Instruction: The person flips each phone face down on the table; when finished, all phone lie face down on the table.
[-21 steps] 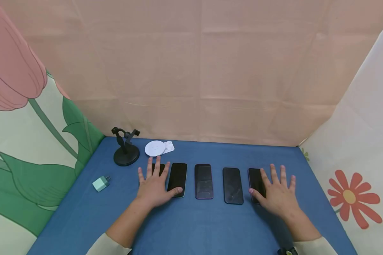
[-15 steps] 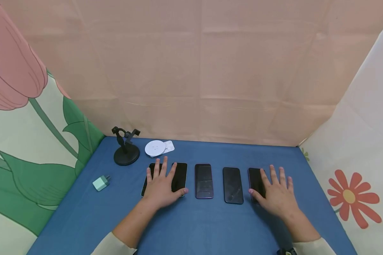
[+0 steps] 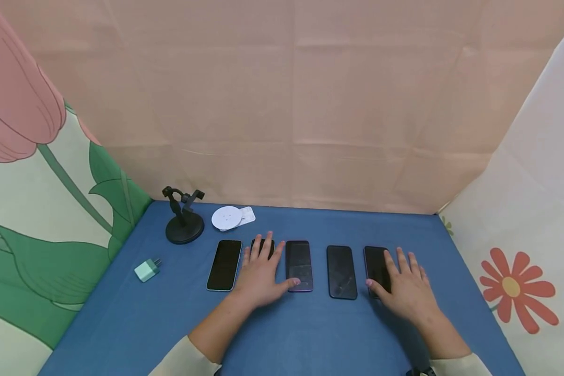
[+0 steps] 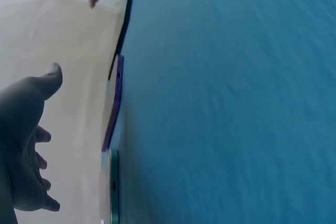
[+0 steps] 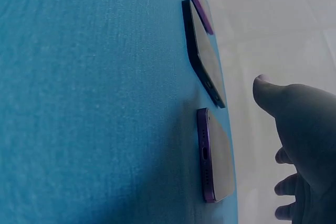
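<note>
Several smartphones lie face up in a row. My left hand (image 3: 259, 279), fingers spread, hovers over the second phone from the left (image 4: 114, 192), partly hiding it; the left wrist view shows a gap beneath the palm. Its thumb overlaps the third phone, with a purple edge (image 3: 298, 263). On the left, the first phone (image 3: 223, 265) lies uncovered. My right hand (image 3: 409, 290) is spread over the right side of the last phone (image 3: 375, 261), raised above it in the right wrist view. The black phone (image 3: 341, 272) lies between the hands. Neither hand holds anything.
A black stand with a round base (image 3: 184, 228) is at the back left, beside a white disc (image 3: 226, 218) overlapping a white card (image 3: 248, 215). A pale green charger plug (image 3: 147, 270) lies at the left. Fabric walls border the blue table (image 3: 310, 339).
My left hand has slid to the right, from over the first phone to over the second, uncovering the first phone. My right hand has stayed almost in place.
</note>
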Demonstrator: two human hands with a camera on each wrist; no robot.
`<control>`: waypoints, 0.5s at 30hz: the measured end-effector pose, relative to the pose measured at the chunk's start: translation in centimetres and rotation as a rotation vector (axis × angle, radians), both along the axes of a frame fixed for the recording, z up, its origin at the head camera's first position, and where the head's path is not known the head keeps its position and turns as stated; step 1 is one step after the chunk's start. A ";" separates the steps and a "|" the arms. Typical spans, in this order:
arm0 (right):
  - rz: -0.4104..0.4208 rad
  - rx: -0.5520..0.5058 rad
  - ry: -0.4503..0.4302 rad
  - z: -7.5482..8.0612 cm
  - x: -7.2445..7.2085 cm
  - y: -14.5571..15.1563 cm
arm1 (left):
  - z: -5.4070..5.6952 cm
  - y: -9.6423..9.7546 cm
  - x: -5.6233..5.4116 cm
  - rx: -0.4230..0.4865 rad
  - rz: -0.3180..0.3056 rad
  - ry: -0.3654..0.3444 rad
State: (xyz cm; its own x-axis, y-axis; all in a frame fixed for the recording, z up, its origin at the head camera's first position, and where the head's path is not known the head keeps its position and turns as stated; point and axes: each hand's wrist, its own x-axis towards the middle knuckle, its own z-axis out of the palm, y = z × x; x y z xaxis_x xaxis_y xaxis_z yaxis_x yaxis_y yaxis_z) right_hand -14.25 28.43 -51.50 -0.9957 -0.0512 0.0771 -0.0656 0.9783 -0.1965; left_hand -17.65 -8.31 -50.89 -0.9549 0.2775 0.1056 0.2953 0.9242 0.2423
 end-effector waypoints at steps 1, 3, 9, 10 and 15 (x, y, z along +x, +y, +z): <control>-0.002 0.005 0.004 -0.1 0.0 0.0 | 0.1 0.3 -0.1 0.009 -0.006 -0.008; -0.004 0.010 0.006 -0.2 0.1 0.1 | 0.2 0.8 -0.1 0.030 -0.022 -0.025; -0.008 -0.005 0.002 -0.3 0.3 0.1 | 0.9 2.8 0.1 0.103 -0.070 -0.068; -0.008 -0.009 0.003 -0.3 0.4 0.1 | 1.0 3.2 0.2 0.117 -0.077 -0.074; -0.011 -0.027 -0.006 -0.5 0.3 0.2 | 1.3 5.0 0.3 0.163 -0.130 -0.094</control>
State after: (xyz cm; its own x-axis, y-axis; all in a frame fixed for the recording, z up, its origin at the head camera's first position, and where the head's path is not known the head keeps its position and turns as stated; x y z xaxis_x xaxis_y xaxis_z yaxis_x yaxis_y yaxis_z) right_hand -13.99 28.64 -52.00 -0.9966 -0.0383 0.0725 -0.0536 0.9733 -0.2234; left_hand -17.31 -3.34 -49.61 -0.9202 0.3851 0.0708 0.3780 0.8265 0.4171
